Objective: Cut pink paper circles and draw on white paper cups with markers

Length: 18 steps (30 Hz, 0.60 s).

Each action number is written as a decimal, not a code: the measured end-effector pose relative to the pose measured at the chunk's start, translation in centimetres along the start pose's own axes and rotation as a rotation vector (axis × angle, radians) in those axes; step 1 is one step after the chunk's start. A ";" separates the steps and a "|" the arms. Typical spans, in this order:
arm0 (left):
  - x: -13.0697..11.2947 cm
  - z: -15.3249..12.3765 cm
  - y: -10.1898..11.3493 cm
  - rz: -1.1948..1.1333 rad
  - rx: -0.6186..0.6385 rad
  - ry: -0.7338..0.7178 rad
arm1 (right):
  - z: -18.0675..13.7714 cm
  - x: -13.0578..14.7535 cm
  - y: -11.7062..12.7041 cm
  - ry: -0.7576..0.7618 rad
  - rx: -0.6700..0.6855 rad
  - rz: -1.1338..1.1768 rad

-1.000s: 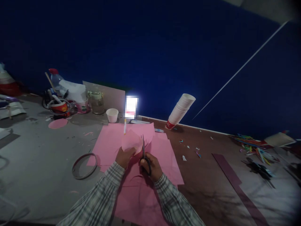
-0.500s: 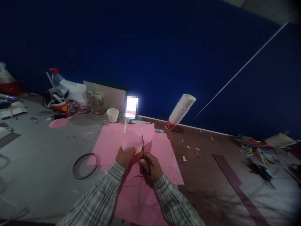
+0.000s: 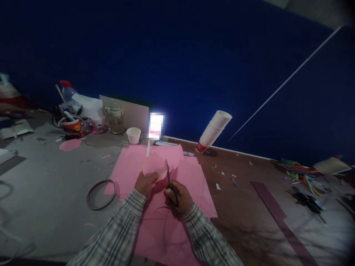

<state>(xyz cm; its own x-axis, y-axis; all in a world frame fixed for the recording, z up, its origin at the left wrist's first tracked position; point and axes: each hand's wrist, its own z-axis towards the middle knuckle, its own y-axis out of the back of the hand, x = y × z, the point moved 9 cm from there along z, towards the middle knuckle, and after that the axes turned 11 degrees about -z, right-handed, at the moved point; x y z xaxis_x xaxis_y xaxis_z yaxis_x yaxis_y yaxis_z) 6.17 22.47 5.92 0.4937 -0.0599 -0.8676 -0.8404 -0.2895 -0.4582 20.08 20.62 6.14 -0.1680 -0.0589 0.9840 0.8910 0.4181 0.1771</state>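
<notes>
My left hand pinches a rounded piece of pink paper and holds it up over the big pink sheets spread on the table. My right hand grips black scissors, fingers through the handles. The blades point up and away, lying along the right edge of the held piece. Both forearms wear plaid sleeves.
A metal ring lies left of the sheets. At the back stand a white cup, a jar, bowls with tools, a pen and a leaning stack of paper cups. Paper scraps and coloured strips lie right.
The scissors have crept a little further up along the edge of the pink piece, and the left hand has shifted slightly with it. Little else has moved.
</notes>
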 end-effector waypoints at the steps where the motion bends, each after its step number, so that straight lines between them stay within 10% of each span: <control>1: 0.0 0.0 0.0 -0.015 0.004 0.005 | 0.0 -0.1 0.0 -0.002 -0.002 0.000; 18: 0.8 0.5 0.6 -0.126 -0.008 0.146 | 0.0 -0.2 -0.2 -0.008 0.014 0.047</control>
<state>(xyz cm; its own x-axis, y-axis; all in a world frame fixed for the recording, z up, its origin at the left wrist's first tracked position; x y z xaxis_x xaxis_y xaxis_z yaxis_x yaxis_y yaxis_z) 5.96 22.69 4.90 0.6228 -0.1603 -0.7658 -0.7681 -0.3113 -0.5596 19.93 20.54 5.87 -0.1297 -0.0322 0.9910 0.8920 0.4327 0.1308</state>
